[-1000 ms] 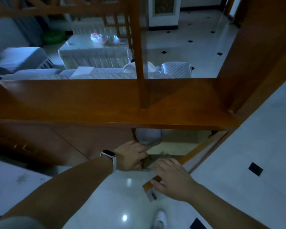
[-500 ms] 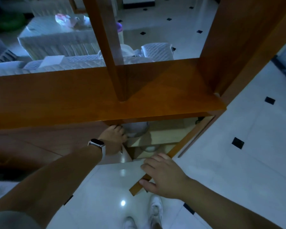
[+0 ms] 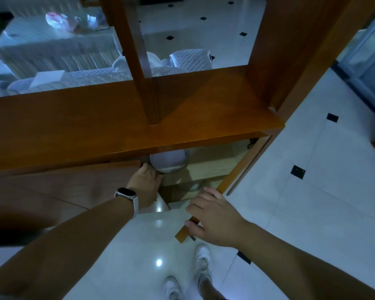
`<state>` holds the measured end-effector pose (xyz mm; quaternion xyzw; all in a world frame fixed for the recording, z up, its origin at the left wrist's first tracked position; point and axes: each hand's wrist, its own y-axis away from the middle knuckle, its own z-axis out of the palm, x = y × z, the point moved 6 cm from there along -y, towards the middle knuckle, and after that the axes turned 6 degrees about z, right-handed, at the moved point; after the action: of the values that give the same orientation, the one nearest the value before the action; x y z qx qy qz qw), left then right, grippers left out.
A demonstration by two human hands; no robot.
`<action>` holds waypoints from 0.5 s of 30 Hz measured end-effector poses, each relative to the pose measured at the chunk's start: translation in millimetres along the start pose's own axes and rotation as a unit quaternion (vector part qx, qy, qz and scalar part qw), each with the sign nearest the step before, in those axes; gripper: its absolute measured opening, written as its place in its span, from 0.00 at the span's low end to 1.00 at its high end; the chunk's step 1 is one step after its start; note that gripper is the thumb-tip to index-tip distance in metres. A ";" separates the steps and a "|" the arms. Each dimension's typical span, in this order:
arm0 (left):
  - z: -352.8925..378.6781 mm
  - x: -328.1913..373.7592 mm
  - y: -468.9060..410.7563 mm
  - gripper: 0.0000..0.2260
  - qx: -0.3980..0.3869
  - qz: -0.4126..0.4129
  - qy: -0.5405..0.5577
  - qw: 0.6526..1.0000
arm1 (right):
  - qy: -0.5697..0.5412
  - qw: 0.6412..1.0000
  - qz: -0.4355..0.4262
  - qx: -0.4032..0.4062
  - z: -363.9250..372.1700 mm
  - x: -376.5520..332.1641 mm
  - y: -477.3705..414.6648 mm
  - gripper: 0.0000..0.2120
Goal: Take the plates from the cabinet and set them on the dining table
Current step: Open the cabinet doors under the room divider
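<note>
Plates (image 3: 168, 161) on cabinet shelf (image 3: 210, 165)

Dim, blue-tinted frame. Glossy white tiled floor (image 3: 312, 202) carries one small bright glare spot near bottom centre and a fainter one above it. Orange-brown wooden cabinet top (image 3: 95, 126) unevenly lit. Cabinet interior shadowed. Wide-angle bending at edges; cloth-covered table (image 3: 52, 46) soft, blurred.

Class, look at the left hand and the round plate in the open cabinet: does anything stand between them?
Nothing visible does. The left hand is at the plate's near edge; the right hand holds the open door aside.
</note>
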<state>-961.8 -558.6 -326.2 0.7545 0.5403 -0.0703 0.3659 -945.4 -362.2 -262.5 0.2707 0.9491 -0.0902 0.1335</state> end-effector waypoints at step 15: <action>-25.7 27.7 101.6 0.16 0.071 -0.033 0.151 0.985 | 0.067 0.994 -0.036 -0.080 12.6 -58.1 16.3 0.20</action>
<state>-869.9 -536.4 -273.1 0.7624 0.6075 -0.0055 0.2230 -886.5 -380.1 -258.5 0.2303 0.9692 -0.0005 0.0872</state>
